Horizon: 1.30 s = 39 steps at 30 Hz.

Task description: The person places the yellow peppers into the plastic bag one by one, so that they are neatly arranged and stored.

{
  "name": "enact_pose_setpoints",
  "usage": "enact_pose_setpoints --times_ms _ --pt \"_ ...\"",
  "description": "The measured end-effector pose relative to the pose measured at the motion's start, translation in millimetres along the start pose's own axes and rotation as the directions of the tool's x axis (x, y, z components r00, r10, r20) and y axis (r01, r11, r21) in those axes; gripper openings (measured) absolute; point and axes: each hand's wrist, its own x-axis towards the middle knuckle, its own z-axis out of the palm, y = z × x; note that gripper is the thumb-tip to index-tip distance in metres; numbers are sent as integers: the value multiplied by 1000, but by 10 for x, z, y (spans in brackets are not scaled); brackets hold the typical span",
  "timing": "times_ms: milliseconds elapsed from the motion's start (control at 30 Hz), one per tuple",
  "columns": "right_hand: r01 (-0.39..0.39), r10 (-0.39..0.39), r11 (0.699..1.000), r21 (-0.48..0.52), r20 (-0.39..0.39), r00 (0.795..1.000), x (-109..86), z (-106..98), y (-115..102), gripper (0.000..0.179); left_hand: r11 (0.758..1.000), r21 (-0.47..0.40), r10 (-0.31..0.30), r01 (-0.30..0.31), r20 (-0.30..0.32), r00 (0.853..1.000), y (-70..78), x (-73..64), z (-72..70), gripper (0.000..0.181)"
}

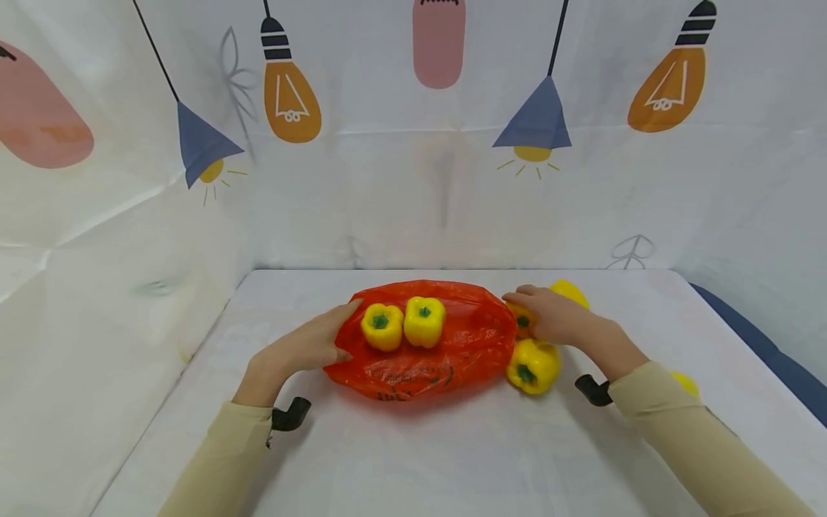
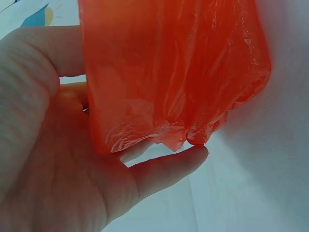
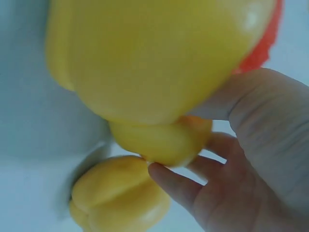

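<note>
A red plastic bag [image 1: 472, 330] lies spread on the table, its mouth wide. Two yellow bell peppers, one on the left [image 1: 381, 327] and one beside it [image 1: 424, 322], sit inside it with green stems up. My left hand [image 1: 304, 345] holds the bag's left edge, thumb toward me. At the bag's right edge, my right hand [image 1: 555, 316] grips a yellow bell pepper [image 3: 154, 140], which looks orange in the head view. Another bell pepper [image 1: 533, 366] sits just in front of it, and one more [image 1: 571, 291] lies behind the hand.
A further yellow piece [image 1: 686, 383] shows partly behind my right sleeve. Black curved wrist mounts [image 1: 292, 414] stick out at both wrists. The white table [image 1: 413, 459] meets a printed sheet [image 1: 388, 201] at its back and left.
</note>
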Motion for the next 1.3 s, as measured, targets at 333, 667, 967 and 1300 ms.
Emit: enact_pose_setpoints --times_ms 333,667,967,1300 --pt "-26 25 997 -66 -23 999 114 82 37 63 1000 11 0 0 0 1000 27 5 -17 87" --pt "-35 30 997 -63 -78 996 132 137 74 69 1000 -8 12 -12 0 1000 33 15 12 85" --pt "-43 44 999 12 -117 992 79 103 86 75 1000 -9 13 -13 2 1000 43 12 19 85" --pt "5 9 998 58 -247 969 5 -152 65 72 1000 -7 1 -1 -4 1000 21 0 21 85"
